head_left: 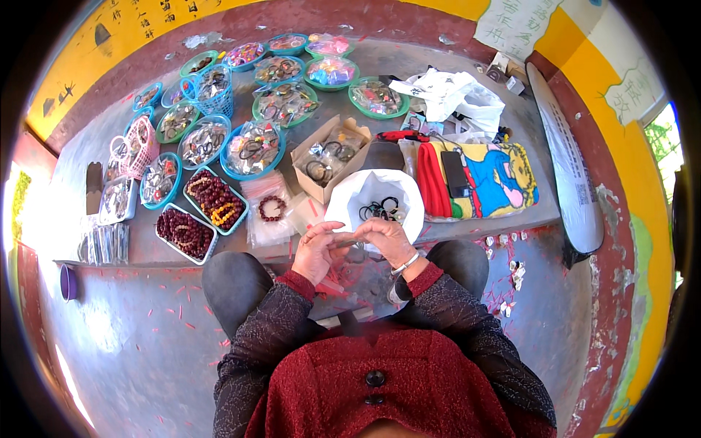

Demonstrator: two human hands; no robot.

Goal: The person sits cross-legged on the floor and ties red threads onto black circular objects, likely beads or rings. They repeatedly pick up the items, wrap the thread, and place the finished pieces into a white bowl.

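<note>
Left hand and right hand meet in narrow pinches, whatever they hold indiscernible; dark cord loops lie in the white container beyond; seemingly fine fingertip work, next needing steady grip.

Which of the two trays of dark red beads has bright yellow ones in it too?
The farther tray, up and right of the other: yellow beads lie at its near end, while the nearer tray shows only dark red and brownish beads.
</note>
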